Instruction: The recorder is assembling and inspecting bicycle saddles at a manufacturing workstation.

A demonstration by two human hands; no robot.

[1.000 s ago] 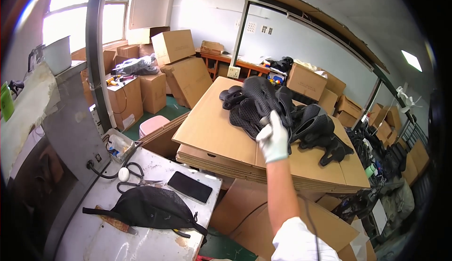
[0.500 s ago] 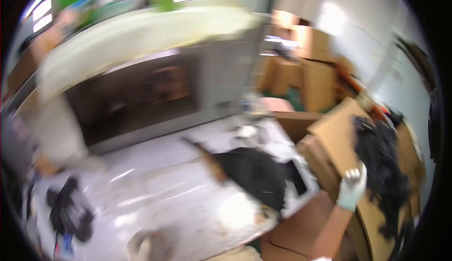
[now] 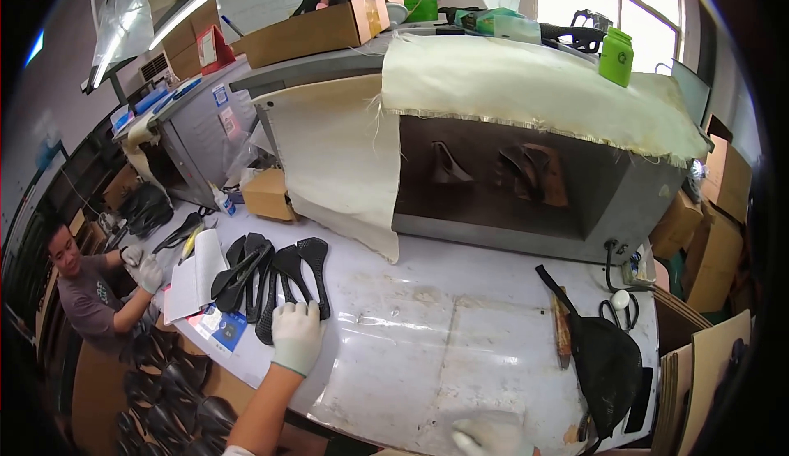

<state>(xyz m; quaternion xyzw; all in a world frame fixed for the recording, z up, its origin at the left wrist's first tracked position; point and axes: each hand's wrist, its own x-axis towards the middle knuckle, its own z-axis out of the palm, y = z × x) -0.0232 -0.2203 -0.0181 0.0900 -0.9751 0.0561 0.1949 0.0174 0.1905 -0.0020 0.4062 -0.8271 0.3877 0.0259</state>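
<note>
My left hand [image 3: 297, 337], in a white glove, reaches over the table with bent fingers closed on the near end of a black bicycle saddle [image 3: 314, 268]. That saddle has a long cutout and lies against a cluster of several similar black saddles [image 3: 244, 271]. My right hand [image 3: 491, 435], also gloved, is low over the table's near edge. It is smeared and partly cut off by the lower edge, so its fingers are not clear. More dark saddles [image 3: 177, 386] are piled below the table's left end. Inside the grey oven-like box [image 3: 472, 230] sit a few dark saddle-shaped pieces.
A cream cloth [image 3: 526, 86] hangs over the box's opening. At right lie a black pouch-like piece [image 3: 604, 365], scissors [image 3: 620, 310] and a wooden-handled tool [image 3: 562, 328]. A co-worker [image 3: 94, 287] with gloved hands is at left. Cardboard sheets [image 3: 713, 374] stand by the right edge.
The view has swung left from the boxes and cardboard. My right hand has left the cardboard at the right and is now over the near table edge. My left hand is now on the saddles.
</note>
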